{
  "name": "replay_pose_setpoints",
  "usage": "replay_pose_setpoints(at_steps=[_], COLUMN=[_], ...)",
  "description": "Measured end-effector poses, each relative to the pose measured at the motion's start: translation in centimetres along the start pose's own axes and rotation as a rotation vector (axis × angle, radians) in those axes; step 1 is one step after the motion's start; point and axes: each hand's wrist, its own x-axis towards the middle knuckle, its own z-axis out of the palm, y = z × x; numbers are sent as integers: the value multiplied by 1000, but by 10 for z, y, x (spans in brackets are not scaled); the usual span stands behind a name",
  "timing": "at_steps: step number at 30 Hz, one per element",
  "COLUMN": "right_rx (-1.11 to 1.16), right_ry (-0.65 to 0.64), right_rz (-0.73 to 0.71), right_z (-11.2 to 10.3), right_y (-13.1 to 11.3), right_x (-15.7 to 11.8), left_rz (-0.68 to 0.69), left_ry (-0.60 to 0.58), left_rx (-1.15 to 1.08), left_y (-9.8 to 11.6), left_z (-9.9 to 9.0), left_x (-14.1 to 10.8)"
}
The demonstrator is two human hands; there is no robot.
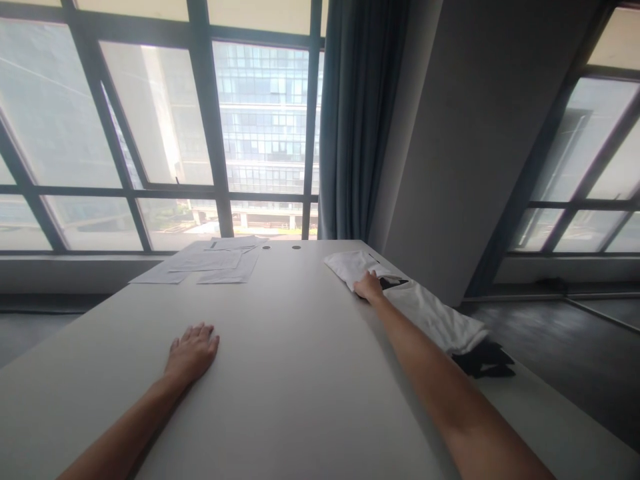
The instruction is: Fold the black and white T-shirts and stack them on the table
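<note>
My left hand (193, 350) rests on the white tabletop (280, 373), palm down with its fingers stretched out and nothing in it. Farther off on the right, my right hand (369, 287) has its fingers curled on the near edge of a folded white cloth (350, 265), which looks like a garment. A dark patch shows beside that hand, at the fold. Just nearer lies a second white cloth (440, 313), crumpled and partly behind my right forearm. Dark fabric (483, 360) sticks out from its near end.
Several printed paper sheets (215, 260) lie overlapping at the table's far left. Two round cable holes (297, 247) sit near the far edge. Beyond the table are large windows (265, 120), a blue-grey curtain (360, 120) and a grey pillar (450, 133).
</note>
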Motion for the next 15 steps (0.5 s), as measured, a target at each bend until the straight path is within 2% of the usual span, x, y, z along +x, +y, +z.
replay_pose_setpoints(at_steps=[2,5,9,12,15], right_rx=[-35,-81,-62,-41,-45], right_ry=[-53,-175,-293,-309,-305], right_rz=[-11,-129,-221,-210,-197], right_z=[12,29,36,35,38], right_y=[-16,-41,-65,-72,-73], right_x=[-27,-76,-128,-149,-161], left_rz=[49,236,346,377,389], left_ry=[-40,-21,-2,-1,-13], left_rx=[-5,-68,-132,-148,-133], left_y=[16,52,96,111,112], left_z=[-5,-12,-18,-16,-8], left_x=[-1,-5,-15,-20,-23])
